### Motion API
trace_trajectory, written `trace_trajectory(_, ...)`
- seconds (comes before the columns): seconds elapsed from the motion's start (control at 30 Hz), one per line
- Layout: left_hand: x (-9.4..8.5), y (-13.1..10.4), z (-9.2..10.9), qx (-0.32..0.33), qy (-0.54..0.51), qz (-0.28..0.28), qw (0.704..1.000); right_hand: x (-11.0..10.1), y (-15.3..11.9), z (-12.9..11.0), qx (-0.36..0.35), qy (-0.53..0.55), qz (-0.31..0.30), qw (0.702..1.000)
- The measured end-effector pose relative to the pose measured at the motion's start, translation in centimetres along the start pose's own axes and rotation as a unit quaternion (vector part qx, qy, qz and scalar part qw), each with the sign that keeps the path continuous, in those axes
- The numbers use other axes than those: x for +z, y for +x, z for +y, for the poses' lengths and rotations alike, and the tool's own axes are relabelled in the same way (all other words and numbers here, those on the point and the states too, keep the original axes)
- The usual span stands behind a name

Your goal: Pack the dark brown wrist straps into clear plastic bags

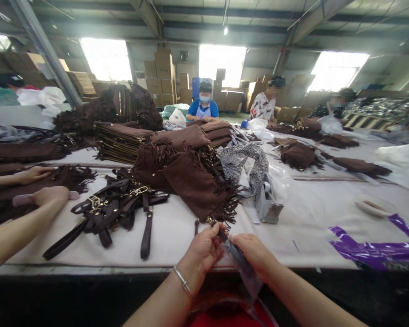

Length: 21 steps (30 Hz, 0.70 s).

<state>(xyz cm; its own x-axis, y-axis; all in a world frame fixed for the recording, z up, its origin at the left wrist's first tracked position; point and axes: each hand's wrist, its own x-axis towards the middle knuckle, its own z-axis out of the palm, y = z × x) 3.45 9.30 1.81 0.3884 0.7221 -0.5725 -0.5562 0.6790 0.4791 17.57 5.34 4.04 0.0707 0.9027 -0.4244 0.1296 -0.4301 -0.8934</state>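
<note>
A brown fringed bag (196, 186) lies near the table's front edge, one corner pointing at me. At that corner, beside a small gold clasp, my left hand (202, 252) is closed on the upper end of a dark wrist strap (234, 252). My right hand (255, 254) grips the same strap lower down. Clear plastic film covers its lower part, which hangs over the edge toward my lap. Left of my hands, several dark wrist straps (122, 204) with gold clasps lie in a tangled heap.
Brown bags (119, 141) are stacked behind. A tape dispenser (269, 206) and patterned grey cloth (259, 159) lie right of the bag; farther right are a tape roll (375, 206) and purple plastic (378, 250). Another person's hands (51, 195) work at left. Co-workers sit opposite.
</note>
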Motion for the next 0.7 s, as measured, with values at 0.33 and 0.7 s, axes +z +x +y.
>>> trace_trajectory(0.33, -0.5, -0.8, -0.4, -0.001, 0.003, -0.012, 1.000, 1.4, 2.3, -1.2, -0.010, 0.021, 0.006, 1.000)
trace_trajectory(0.7, -0.1, 0.8, 0.2, -0.018, -0.001, 0.083, 0.996, 1.0, 1.6, -0.6, -0.037, -0.055, 0.001, 0.998)
